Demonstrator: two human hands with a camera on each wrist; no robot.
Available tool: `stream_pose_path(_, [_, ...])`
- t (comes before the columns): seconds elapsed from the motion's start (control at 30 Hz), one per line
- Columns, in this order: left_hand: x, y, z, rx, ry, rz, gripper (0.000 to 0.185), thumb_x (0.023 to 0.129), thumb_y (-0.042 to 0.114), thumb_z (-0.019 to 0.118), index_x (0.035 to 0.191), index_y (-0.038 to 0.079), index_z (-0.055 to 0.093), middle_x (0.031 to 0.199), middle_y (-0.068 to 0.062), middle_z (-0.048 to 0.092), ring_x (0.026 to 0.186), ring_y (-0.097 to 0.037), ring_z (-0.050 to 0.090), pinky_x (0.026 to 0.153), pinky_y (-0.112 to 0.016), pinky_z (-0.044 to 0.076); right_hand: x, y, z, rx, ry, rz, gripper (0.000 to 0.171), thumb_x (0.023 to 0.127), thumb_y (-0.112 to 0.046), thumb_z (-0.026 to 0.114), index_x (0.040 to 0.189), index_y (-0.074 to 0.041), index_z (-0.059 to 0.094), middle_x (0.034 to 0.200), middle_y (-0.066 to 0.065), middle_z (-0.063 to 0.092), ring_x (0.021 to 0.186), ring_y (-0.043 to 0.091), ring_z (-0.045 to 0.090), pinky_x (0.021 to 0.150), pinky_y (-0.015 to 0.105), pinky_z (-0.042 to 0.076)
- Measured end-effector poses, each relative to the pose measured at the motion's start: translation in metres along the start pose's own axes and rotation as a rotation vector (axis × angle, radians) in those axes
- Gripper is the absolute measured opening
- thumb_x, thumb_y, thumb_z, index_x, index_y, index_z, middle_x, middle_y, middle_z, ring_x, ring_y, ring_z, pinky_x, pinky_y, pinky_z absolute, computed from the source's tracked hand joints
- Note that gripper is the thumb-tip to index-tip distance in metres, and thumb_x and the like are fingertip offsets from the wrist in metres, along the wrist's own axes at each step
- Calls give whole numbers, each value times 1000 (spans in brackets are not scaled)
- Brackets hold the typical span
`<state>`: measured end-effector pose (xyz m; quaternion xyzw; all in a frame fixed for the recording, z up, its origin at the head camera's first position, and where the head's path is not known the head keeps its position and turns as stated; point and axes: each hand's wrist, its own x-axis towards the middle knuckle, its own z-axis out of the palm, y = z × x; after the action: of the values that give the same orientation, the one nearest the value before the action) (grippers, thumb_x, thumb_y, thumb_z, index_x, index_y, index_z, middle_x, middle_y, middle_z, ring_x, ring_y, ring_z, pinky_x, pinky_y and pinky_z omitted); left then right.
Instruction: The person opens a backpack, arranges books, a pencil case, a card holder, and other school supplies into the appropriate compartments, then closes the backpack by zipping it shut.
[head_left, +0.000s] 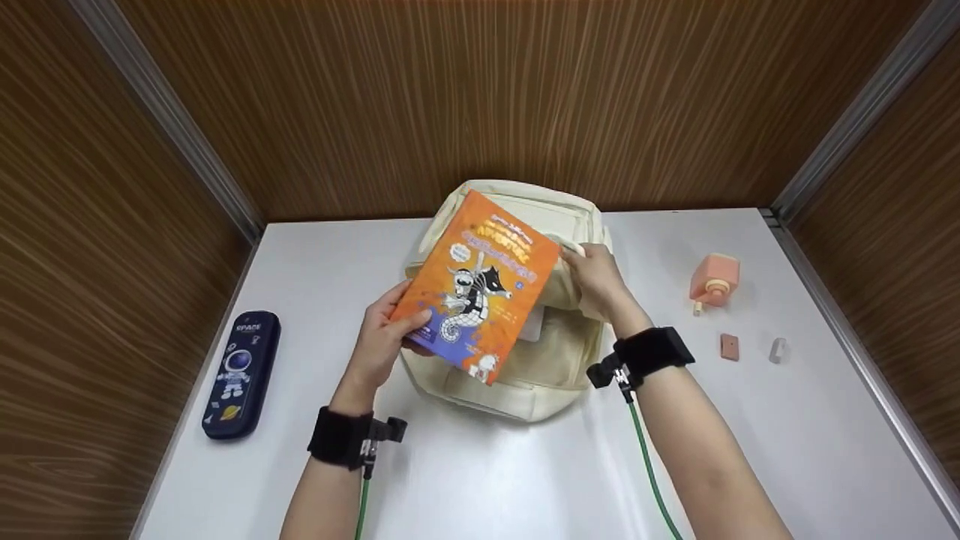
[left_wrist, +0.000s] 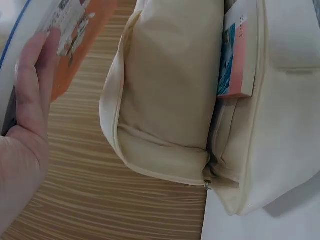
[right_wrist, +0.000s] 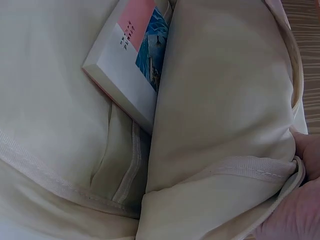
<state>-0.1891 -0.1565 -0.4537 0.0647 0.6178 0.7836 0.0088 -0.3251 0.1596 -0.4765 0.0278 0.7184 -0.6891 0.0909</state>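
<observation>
An orange book (head_left: 475,289) with a cartoon figure on its cover is held tilted above a cream backpack (head_left: 540,367), which lies near the middle of the white table (head_left: 480,465), toward its back edge. The left hand (head_left: 384,337) grasps the book at its lower left corner, thumb on the cover and fingers curled behind; the left wrist view shows the fingers (left_wrist: 30,85) pressed along the book's edge. The right hand (head_left: 596,274) grips the backpack's upper flap (right_wrist: 225,110) at its right side, the fabric bunched in its closed fingers, and holds the main pocket open. Inside that opening a second book (right_wrist: 132,75), pink and white with a blue picture, already sits partly tucked under the flap; only its corner sticks out, so how deep it goes cannot be told. The zipper edge of the backpack runs along the open flap in the left wrist view.

Near the table's left edge lies a dark blue pencil case (head_left: 241,373) with an astronaut print. Toward the right edge are a peach-coloured bottle (head_left: 715,280) on its side, a small brown eraser-like block (head_left: 729,346) and a small pale clear piece (head_left: 778,349), all well apart from the backpack. Wood-grain walls enclose the table on three sides.
</observation>
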Motion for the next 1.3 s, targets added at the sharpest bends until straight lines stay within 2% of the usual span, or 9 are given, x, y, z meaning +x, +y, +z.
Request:
stream_pose_path(0.1, [-1,-4,1,15,-62,-48,54,91,0,62,142,-5,44,99,-17,63,71,-24,67,49,-33,55,0,0,0,84,-41,20,25,100,-22,58,88,0,61,68,3,61,62,15,63,60,30,55])
stream_pose_path(0.23, [-1,-11,-1,38,-131,-124,54,89,0,63,139,-7,46,96,-15,64,68,-21,67,51,-31,55,0,-1,-3,-66,-28,-19,28,100,-25,58,86,-1,60,68,1,59,61,11,57,59,24,50])
stream_pose_path(0.33, [-1,-16,-2,70,-168,-174,53,88,1,65,137,-8,48,97,-12,64,72,-19,66,58,-28,56,0,-2,-6,-173,-2,-36,29,100,-27,58,83,-4,58,67,-2,53,62,10,52,59,23,45])
stream_pose_path(0.47, [-1,-23,-4,100,-191,-232,52,86,2,66,135,-8,51,96,-11,65,72,-18,66,61,-26,55,1,-3,-7,-199,8,-48,30,100,-28,59,81,-4,58,67,-3,51,65,12,50,62,24,44])
stream_pose_path(0.67, [-3,-36,-6,57,-201,-328,50,86,2,64,133,-8,52,89,-12,69,66,-20,69,52,-28,55,1,-2,-5,-165,14,-63,28,99,-25,60,80,-4,57,67,-4,51,65,11,50,62,24,44])
stream_pose_path(0.8, [-3,-44,-8,27,-198,-379,46,85,1,63,130,-9,55,84,-12,69,63,-20,69,47,-27,54,0,-3,-3,-167,23,-51,27,99,-24,60,79,-6,56,68,-4,50,67,11,50,63,24,44])
stream_pose_path(1.0, [-4,-50,-12,4,-144,-427,42,86,0,62,125,-11,55,79,-11,70,61,-20,69,42,-28,51,-1,-3,-3,-200,20,-48,29,99,-28,61,82,-5,59,73,-2,53,71,13,52,67,26,45])
stream_pose_path(1.1, [-4,-51,-13,-17,-111,-436,39,86,2,61,123,-12,56,77,-11,69,60,-20,69,40,-27,50,-2,-6,-2,-176,15,-53,29,99,-28,61,83,-4,59,73,-2,54,72,13,52,67,26,45])
stream_pose_path(1.3, [-3,-58,-16,-72,-21,-427,35,90,1,56,121,-14,54,81,-13,70,66,-22,71,47,-29,54,-4,-12,-1,-91,-6,-62,26,99,-23,60,85,-2,61,73,-3,57,70,11,54,66,25,47])
